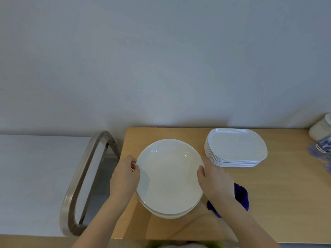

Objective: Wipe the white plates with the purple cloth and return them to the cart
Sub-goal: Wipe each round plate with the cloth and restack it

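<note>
The top round plate (170, 176) of a small stack sat at lower centre of the counter (279, 194), left hand (125, 174) and right hand (213, 179) pinching its opposite rims with curled fingers (201, 171). The purple cloth (241, 196) lay just right of the right wrist. Rectangular plates (236, 146) stood stacked at upper right; the cart handle (80, 181) flanked the counter's left edge.

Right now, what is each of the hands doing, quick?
Left hand: gripping the left rim of the top round plate.
Right hand: gripping the same plate's right rim; the purple cloth lies on the table beside it.
</note>
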Demonstrator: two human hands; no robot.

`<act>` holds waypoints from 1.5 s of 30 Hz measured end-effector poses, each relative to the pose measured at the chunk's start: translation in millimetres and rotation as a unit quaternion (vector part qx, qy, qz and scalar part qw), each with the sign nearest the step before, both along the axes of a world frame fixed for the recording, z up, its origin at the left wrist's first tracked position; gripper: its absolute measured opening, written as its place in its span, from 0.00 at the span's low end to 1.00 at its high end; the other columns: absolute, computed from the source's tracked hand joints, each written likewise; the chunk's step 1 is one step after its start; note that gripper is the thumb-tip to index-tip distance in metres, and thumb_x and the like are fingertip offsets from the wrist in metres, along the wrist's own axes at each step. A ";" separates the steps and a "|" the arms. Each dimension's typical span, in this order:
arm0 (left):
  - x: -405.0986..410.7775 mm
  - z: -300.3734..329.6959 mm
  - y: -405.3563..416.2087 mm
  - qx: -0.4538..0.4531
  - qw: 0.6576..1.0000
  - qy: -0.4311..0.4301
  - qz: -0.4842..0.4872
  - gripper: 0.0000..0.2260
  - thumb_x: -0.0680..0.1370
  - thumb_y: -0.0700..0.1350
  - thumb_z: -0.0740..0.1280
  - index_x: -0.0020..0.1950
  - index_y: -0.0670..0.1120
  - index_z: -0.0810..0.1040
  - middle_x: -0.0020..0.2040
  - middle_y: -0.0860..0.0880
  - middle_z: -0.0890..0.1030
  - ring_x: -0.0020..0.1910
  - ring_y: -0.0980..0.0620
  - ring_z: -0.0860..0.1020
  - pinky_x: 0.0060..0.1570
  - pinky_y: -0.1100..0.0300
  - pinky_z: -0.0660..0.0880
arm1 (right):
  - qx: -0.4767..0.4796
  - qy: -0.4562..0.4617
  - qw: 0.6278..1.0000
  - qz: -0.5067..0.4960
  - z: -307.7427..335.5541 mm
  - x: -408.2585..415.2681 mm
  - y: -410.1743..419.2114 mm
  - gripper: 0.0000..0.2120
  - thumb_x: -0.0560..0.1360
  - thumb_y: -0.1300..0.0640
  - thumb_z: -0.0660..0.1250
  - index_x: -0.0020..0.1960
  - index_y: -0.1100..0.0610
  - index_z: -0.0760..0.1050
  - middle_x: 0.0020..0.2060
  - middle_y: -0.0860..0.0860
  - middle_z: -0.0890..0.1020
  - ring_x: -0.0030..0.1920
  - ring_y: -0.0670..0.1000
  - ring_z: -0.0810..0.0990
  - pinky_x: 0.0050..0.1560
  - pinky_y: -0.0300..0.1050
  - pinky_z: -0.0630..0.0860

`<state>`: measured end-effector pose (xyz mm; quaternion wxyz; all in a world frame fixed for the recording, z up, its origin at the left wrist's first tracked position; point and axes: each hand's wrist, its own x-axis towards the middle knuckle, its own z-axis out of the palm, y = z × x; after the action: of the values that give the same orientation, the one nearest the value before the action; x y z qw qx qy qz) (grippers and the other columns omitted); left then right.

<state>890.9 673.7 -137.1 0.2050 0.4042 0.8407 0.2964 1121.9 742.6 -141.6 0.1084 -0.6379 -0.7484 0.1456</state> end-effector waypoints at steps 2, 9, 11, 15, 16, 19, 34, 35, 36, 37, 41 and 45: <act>1.0 -3.5 -0.9 0.007 1.000 -0.015 0.002 0.07 0.78 0.43 0.62 0.56 0.50 0.72 0.48 0.54 0.73 0.47 0.53 0.75 0.41 0.59 0.74 | -0.023 0.059 0.998 -0.013 -3.5 1.2 -2.5 0.12 0.78 0.51 0.56 0.60 0.47 0.69 0.41 0.44 0.76 0.40 0.49 0.75 0.33 0.44 0.73; 0.2 -17.3 -19.0 -0.056 0.934 -0.353 0.028 0.18 0.78 0.56 0.62 0.64 0.49 0.69 0.55 0.49 0.78 0.52 0.49 0.78 0.42 0.54 0.80 | -0.253 0.354 0.899 -0.055 -22.0 9.1 2.6 0.20 0.78 0.53 0.61 0.70 0.51 0.66 0.63 0.51 0.76 0.60 0.51 0.76 0.54 0.47 0.77; -1.8 -20.5 -24.7 -0.053 0.902 -0.428 0.018 0.22 0.76 0.60 0.64 0.65 0.51 0.70 0.58 0.47 0.78 0.55 0.45 0.78 0.48 0.48 0.80 | -0.307 0.408 0.857 -0.073 -23.5 10.7 -0.4 0.18 0.78 0.51 0.62 0.67 0.50 0.69 0.57 0.47 0.79 0.55 0.48 0.79 0.53 0.48 0.79; 1.0 -22.4 -29.2 -0.032 0.862 -0.506 0.004 0.29 0.68 0.61 0.67 0.65 0.51 0.70 0.59 0.43 0.78 0.57 0.40 0.77 0.48 0.45 0.80 | -0.390 0.498 0.770 -0.087 -29.4 13.0 -9.2 0.18 0.77 0.48 0.63 0.67 0.44 0.67 0.58 0.46 0.79 0.58 0.52 0.78 0.53 0.59 0.79; 2.3 -22.1 -29.6 -0.026 0.861 -0.509 0.001 0.29 0.67 0.61 0.67 0.65 0.50 0.70 0.59 0.43 0.77 0.57 0.40 0.77 0.47 0.45 0.80 | -0.401 0.519 0.750 -0.088 -30.0 13.5 -11.1 0.18 0.77 0.48 0.63 0.67 0.43 0.67 0.59 0.46 0.79 0.60 0.53 0.77 0.53 0.61 0.79; 4.6 -22.9 -30.3 -0.016 0.866 -0.500 0.007 0.30 0.66 0.60 0.67 0.65 0.49 0.69 0.59 0.42 0.76 0.56 0.40 0.76 0.44 0.48 0.80 | -0.385 0.525 0.753 -0.094 -30.2 13.0 -15.8 0.18 0.77 0.50 0.62 0.67 0.42 0.67 0.60 0.46 0.78 0.61 0.54 0.76 0.53 0.63 0.78; 14.3 -31.4 -60.0 -0.030 0.871 -0.485 0.069 0.14 0.77 0.53 0.64 0.60 0.52 0.70 0.58 0.45 0.77 0.56 0.42 0.77 0.47 0.44 0.80 | -0.379 0.526 0.747 -0.150 -25.7 15.7 -48.5 0.20 0.77 0.56 0.61 0.68 0.46 0.66 0.58 0.49 0.78 0.56 0.55 0.78 0.48 0.60 0.80; 14.9 -30.8 -61.5 -0.029 0.870 -0.486 0.072 0.14 0.77 0.53 0.64 0.60 0.52 0.70 0.58 0.45 0.77 0.56 0.42 0.77 0.47 0.44 0.80 | -0.380 0.528 0.744 -0.150 -25.0 15.7 -49.5 0.20 0.77 0.57 0.61 0.68 0.46 0.66 0.58 0.49 0.78 0.56 0.55 0.78 0.49 0.61 0.80; 15.6 -30.3 -62.6 -0.029 0.868 -0.490 0.071 0.14 0.76 0.54 0.65 0.60 0.52 0.70 0.58 0.45 0.77 0.56 0.42 0.77 0.47 0.44 0.80 | -0.381 0.530 0.742 -0.151 -24.4 15.6 -50.5 0.21 0.77 0.57 0.61 0.68 0.46 0.66 0.58 0.49 0.78 0.56 0.55 0.78 0.50 0.62 0.80; 15.7 -30.2 -63.5 -0.029 0.866 -0.495 0.068 0.16 0.75 0.55 0.66 0.60 0.53 0.70 0.57 0.45 0.77 0.56 0.42 0.77 0.47 0.44 0.80 | -0.382 0.528 0.743 -0.152 -24.3 15.8 -51.3 0.21 0.77 0.57 0.61 0.68 0.46 0.65 0.58 0.49 0.78 0.56 0.55 0.78 0.50 0.63 0.79; 17.6 -28.6 -61.0 -0.035 0.882 -0.464 0.070 0.14 0.77 0.54 0.64 0.61 0.52 0.71 0.55 0.47 0.78 0.54 0.44 0.78 0.45 0.47 0.80 | -0.367 0.481 0.783 -0.141 -23.8 14.0 -50.5 0.19 0.78 0.55 0.60 0.68 0.46 0.66 0.58 0.48 0.78 0.57 0.53 0.77 0.54 0.58 0.79; 15.9 -26.6 -48.3 -0.032 0.975 -0.218 0.012 0.12 0.79 0.47 0.61 0.62 0.47 0.71 0.47 0.55 0.75 0.45 0.56 0.75 0.34 0.63 0.72 | -0.228 0.256 0.939 -0.037 -19.4 15.5 -42.1 0.16 0.78 0.55 0.60 0.65 0.55 0.68 0.54 0.49 0.78 0.48 0.47 0.76 0.40 0.37 0.73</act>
<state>906.8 625.3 -163.6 0.3924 0.3126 0.7900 0.3524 1137.3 700.5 -160.9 0.1532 -0.6137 -0.6181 0.4667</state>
